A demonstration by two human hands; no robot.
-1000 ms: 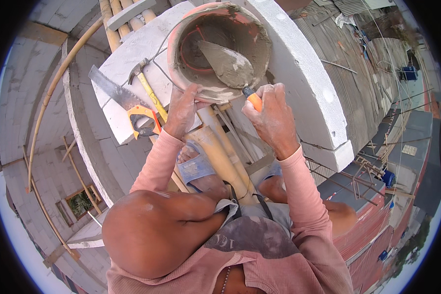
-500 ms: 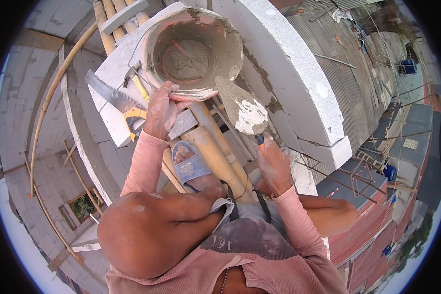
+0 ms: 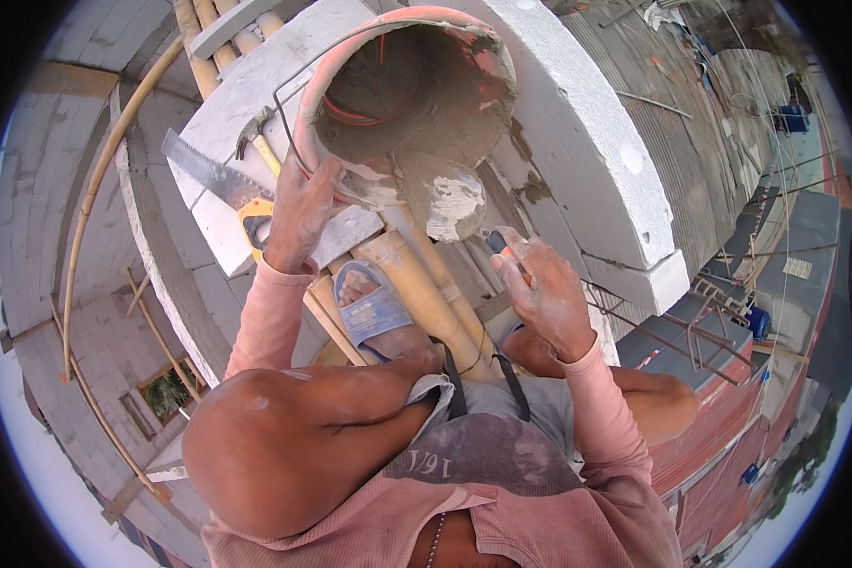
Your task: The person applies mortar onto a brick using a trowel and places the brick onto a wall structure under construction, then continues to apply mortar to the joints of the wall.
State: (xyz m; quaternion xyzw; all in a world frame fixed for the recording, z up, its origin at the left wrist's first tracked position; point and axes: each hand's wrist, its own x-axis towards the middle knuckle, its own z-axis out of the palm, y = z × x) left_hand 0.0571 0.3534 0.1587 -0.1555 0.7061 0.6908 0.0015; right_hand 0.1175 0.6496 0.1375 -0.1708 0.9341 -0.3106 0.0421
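At the upper middle of the head view, a mortar-smeared bucket (image 3: pixel 310 115) tips its mouth toward the person, beside a pale block wall (image 3: pixel 592 180), the left hand (image 3: pixel 303 213) pinching its near-left rim between thumb and fingers. The right hand (image 3: pixel 551 298) curls its fingers around the handle of a trowel (image 3: pixel 456 202), whose mortar-coated blade lies at the bucket's near lip, above bamboo poles (image 3: pixel 415 289). Left of the bucket, a claw hammer (image 3: pixel 254 134) and a handsaw (image 3: pixel 216 176) rest on a white slab (image 3: pixel 210 225).
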